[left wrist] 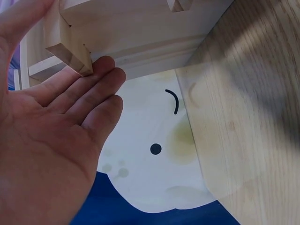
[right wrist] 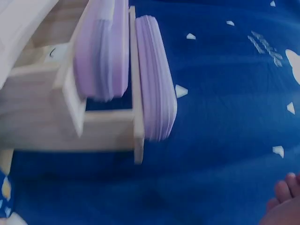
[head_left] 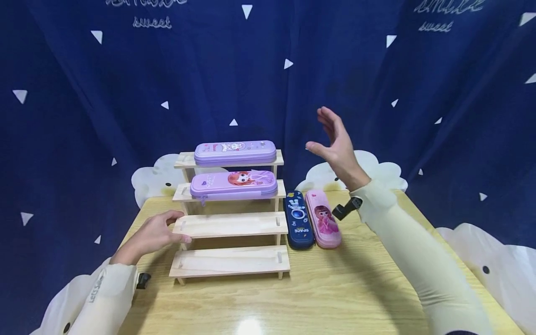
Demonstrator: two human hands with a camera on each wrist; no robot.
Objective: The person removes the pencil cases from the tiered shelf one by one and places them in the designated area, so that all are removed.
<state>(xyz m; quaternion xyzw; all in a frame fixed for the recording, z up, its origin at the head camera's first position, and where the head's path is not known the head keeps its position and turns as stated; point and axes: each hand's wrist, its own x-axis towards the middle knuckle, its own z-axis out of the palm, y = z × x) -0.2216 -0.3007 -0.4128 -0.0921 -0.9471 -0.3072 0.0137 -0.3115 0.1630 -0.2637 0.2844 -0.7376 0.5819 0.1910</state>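
Note:
My left hand [head_left: 157, 233] grips the left end of a stepped wooden display rack [head_left: 230, 224], thumb near the third step's front edge; in the left wrist view its fingers lie against a wooden support [left wrist: 70, 51]. My right hand [head_left: 340, 151] is raised, holding nothing, its fingers spread from the thumb, to the right of the rack. A lilac pencil case [head_left: 235, 152] with a bunny print lies on the top step. On the second step lies another lilac pencil case [head_left: 234, 183] with a red-haired doll print.
Right of the rack, a navy space pencil case [head_left: 298, 223] and a pink doll pencil case [head_left: 324, 223] lie side by side on the wooden table [head_left: 335, 288]. A dark blue curtain [head_left: 251, 70] with white triangles hangs behind. White cloud-shaped pieces [head_left: 490, 260] show at the table's edges.

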